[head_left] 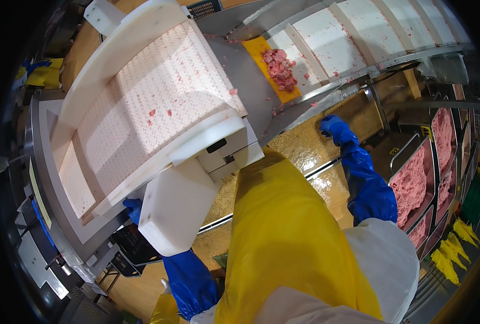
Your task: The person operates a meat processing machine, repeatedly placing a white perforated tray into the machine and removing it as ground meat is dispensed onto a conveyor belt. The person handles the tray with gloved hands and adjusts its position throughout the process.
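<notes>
My left hand (133, 209) in a blue glove shows only in part beside the lower edge of the white conveyor frame (161, 164); a white plastic housing (180, 210) covers the rest of it. Its fingers are hidden. Over the wet brown floor, my right hand (332, 126) hangs in a blue glove and long blue sleeve. Its fingers look curled in, with nothing seen in them. Just beyond it runs the metal edge of a second conveyor with white cleated belt (331, 40). A clump of pink minced meat (279, 69) lies there across a yellow strip (256, 51).
The textured white belt (148, 102) carries small meat scraps. A grey metal chute (245, 81) joins the two conveyors. At the right stand metal bins (393, 159) filled with pink ground meat (410, 186). Yellow gloves (450, 254) hang at the lower right. My yellow apron (283, 227) fills the middle.
</notes>
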Demonstrator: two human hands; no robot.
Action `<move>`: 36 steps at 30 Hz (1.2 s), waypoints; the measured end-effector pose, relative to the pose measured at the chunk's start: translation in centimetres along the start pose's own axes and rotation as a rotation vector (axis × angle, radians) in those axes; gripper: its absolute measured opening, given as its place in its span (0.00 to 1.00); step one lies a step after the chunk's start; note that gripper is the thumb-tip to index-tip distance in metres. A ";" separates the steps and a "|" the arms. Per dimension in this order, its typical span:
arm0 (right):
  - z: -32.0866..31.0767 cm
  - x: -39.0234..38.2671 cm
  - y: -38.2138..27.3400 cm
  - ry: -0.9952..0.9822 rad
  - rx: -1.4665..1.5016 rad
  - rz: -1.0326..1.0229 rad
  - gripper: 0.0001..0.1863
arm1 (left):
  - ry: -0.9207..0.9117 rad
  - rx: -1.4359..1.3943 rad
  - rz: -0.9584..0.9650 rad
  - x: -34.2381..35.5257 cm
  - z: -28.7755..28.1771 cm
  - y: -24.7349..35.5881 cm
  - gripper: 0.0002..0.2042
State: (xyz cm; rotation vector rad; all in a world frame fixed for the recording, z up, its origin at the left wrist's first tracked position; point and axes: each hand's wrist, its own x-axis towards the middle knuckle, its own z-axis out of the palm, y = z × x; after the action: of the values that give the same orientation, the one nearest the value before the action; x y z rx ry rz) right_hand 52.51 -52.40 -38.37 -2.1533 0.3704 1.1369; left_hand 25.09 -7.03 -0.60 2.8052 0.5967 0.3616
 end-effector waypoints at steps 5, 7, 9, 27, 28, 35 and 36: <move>0.1 -1.4 -2.0 -0.114 0.366 -0.214 0.13 | -0.019 -0.006 -0.008 0.5 1.3 -1.7 0.15; -1.7 0.6 -5.5 -0.146 0.136 -0.220 0.14 | -0.005 0.025 -0.065 -0.7 0.2 -0.8 0.15; -3.7 -1.8 -6.5 -0.077 0.154 -0.236 0.17 | -0.009 -0.016 0.005 0.4 1.5 -2.0 0.14; -0.9 -4.1 -3.1 0.403 -1.065 -0.410 0.37 | -0.002 0.054 -0.111 -1.9 1.1 -3.6 0.14; -1.4 -4.7 -1.6 0.356 -1.110 -0.336 0.36 | -0.001 0.034 -0.116 -1.9 1.6 -4.3 0.14; -3.0 -7.8 -2.1 -0.296 1.067 -0.323 0.41 | 0.014 -0.016 -0.203 -1.5 2.0 -4.1 0.14; -3.0 -8.2 -4.4 -0.375 1.112 -0.338 0.42 | 0.027 -0.015 -0.260 -2.2 0.8 -3.1 0.14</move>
State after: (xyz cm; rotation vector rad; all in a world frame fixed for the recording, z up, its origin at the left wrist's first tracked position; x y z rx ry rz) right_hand 51.94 -51.62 -28.63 -0.9613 0.3313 0.8049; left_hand 22.21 -5.40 -2.71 2.6663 0.9469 0.3494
